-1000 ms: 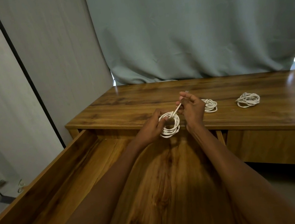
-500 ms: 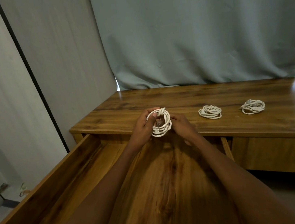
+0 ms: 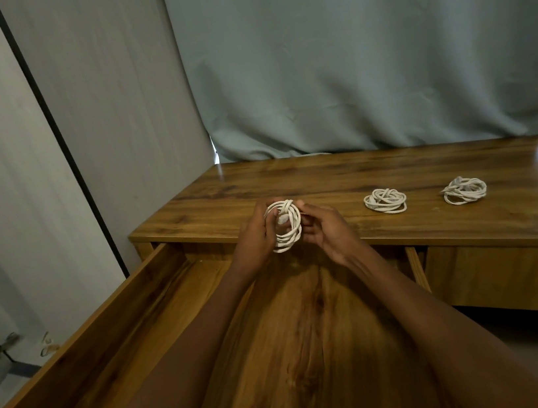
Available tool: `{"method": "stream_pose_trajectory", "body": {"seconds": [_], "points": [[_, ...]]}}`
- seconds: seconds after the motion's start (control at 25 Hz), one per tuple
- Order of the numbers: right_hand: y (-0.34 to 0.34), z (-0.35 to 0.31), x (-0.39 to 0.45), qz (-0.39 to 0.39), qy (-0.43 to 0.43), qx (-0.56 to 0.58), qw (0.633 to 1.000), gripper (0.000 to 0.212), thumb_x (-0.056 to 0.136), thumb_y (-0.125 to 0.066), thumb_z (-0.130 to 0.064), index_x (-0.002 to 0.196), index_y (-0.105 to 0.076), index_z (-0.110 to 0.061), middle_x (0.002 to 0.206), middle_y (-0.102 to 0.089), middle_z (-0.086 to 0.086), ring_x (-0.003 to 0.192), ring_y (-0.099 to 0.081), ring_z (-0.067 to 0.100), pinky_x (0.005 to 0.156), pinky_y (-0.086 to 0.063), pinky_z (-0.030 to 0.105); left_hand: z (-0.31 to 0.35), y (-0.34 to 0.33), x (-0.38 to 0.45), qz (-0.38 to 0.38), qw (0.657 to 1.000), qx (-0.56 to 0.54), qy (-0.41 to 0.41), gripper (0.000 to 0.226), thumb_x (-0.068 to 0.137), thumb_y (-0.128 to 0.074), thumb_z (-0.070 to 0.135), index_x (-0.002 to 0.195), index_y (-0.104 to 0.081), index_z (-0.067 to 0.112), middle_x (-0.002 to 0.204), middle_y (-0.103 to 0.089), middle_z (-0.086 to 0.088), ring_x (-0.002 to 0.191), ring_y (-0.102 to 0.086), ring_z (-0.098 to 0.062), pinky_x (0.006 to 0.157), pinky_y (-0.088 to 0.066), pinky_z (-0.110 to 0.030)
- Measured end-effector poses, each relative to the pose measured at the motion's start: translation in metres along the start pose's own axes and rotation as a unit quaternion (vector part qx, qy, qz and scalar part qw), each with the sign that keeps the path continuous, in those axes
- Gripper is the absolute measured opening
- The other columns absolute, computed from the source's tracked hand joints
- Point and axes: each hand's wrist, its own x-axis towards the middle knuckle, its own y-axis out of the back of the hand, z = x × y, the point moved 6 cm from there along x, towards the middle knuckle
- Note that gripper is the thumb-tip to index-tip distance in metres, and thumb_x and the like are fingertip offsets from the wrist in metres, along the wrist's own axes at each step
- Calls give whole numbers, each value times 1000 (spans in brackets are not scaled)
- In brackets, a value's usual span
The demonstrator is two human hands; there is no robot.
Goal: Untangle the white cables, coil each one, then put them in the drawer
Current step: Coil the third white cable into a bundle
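Drawer [image 3: 84,350]: pulled open, below and left of the fingers; smooth wood-grain floor, straight walls, no cable in it yet.
Left hand [image 3: 255,237]: fingers curled round the left side of the held coil [image 3: 286,225], gripping it upright.
Held coil: thin white cable in several round loops, between both hands, above the desk [image 3: 326,182] edge.
Right hand [image 3: 325,230]: fingertips pinch the coil's right side.
Step, as I judge it: tuck the loose end snugly so the loops stay together; keep a firm grip.
Finished coils: middle coil [image 3: 385,200] and far coil [image 3: 464,189], flat on the glossy desk, well right of the fingers.
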Motion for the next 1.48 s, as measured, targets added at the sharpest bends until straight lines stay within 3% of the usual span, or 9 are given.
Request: {"method": "stream_pose_trajectory", "body": {"seconds": [0.2, 0.32, 0.44, 0.6, 0.84, 1.0, 1.24, 1.32, 1.48], "points": [[-23, 9, -2, -6, 39, -56, 998, 62, 86, -67, 9, 140, -53, -17, 109, -74, 4, 91, -71, 12, 78, -58, 27, -14, -3, 4, -2, 999, 35, 6, 25, 105, -41, 20, 126, -55, 16, 105, -70, 1, 89, -66, -14, 74, -50, -27], [-15, 4, -8, 62, 121, -232, 963, 47, 90, -75, -20, 133, -56, -24, 106, -76, -3, 89, -73, 7, 76, -58, 33, -13, -9, 2, -11, 999, 37, -15, 30, 101, -41, 15, 125, -59, 12, 110, -71, -5, 94, -67, -18, 79, -50, -28], [-10, -9, -16, 132, 212, -509, 824, 38, 96, -56, -54, 130, -57, -37, 111, -74, -10, 95, -70, 9, 76, -55, 33, -14, -13, 3, -15, 1000, 23, 8, 27, 102, -43, 12, 121, -61, 8, 109, -71, -9, 96, -67, -23, 82, -51, -33], [-24, -13, -23, 176, 339, -658, 648, 41, 101, -39, -48, 114, -65, -20, 111, -64, 2, 80, -67, 22, 56, -51, 35, -17, -17, 4, -23, 993, 75, 86, 29, 102, -41, 26, 120, -60, 14, 112, -70, -11, 101, -65, -31, 85, -52, -42], [-33, -12, -28, 161, 405, -681, 589, 35, 100, -40, -42, 97, -61, -15, 89, -66, 3, 70, -64, 22, 51, -42, 31, -21, -15, 3, -50, 975, 104, 187, 32, 97, -44, 26, 120, -65, 19, 116, -69, -9, 107, -63, -29, 77, -41, -33], [-25, -17, -21, 158, 301, -625, 702, 33, 104, -39, -43, 113, -59, -17, 106, -67, 2, 83, -66, 22, 63, -48, 35, -23, -16, 9, -45, 981, 102, 160, 29, 100, -44, 24, 118, -65, 16, 114, -70, -12, 103, -64, -31, 75, -44, -33], [19, -14, -1, 225, 108, -170, 953, 23, 98, -64, -27, 94, -69, -5, 84, -75, 12, 68, -70, 19, 66, -58, 41, -6, -31, 4, -22, 997, 76, -1, 36, 103, -37, 32, 123, -59, 12, 106, -73, -8, 92, -69, -29, 76, -53, -40], [24, -2, 1, 186, -15, -33, 982, 22, 97, -67, -22, 98, -70, 0, 87, -77, 17, 62, -72, 23, 63, -61, 38, -8, -34, 0, -27, 998, 50, -20, 39, 102, -36, 33, 124, -60, 11, 108, -72, -6, 92, -68, -24, 78, -54, -39], [27, 3, -1, 144, -125, 23, 981, 11, 95, -66, -13, 97, -70, -3, 80, -74, 12, 59, -72, 23, 59, -62, 36, -14, -37, -8, -48, 998, 18, -32, 36, 103, -43, 34, 128, -59, 14, 114, -71, -2, 98, -68, -17, 82, -53, -33]]}}
